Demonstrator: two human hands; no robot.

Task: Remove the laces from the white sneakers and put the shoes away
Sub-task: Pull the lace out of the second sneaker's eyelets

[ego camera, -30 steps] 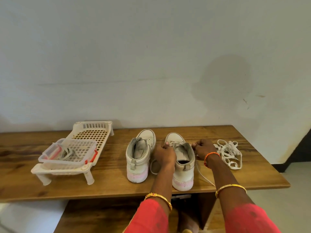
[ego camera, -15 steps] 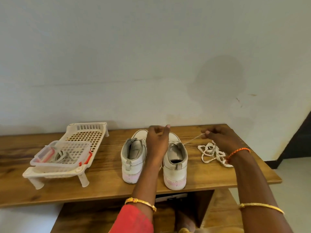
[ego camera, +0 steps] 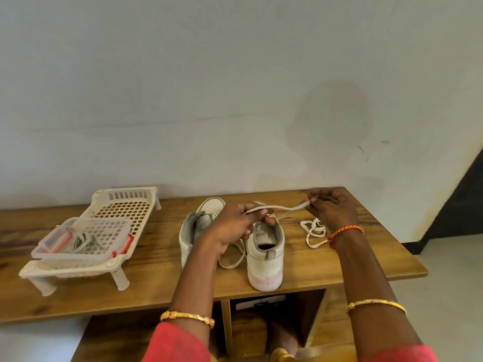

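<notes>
Rack [ego camera: 125, 205] left on table [ego camera: 339, 270], sneakers [ego camera: 265, 252] centre, loose lace [ego camera: 312, 231] right (beside sneakers).

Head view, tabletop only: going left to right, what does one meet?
Clear lidded box on the white slatted rack → left sneaker → left hand holding a lace → right sneaker → right hand on the same lace, over a loose lace pile.

Grained wooden table [ego camera: 326, 270], perforated plastic rack [ego camera: 122, 212] — smooth white leather-like sneakers [ego camera: 265, 259].
</notes>
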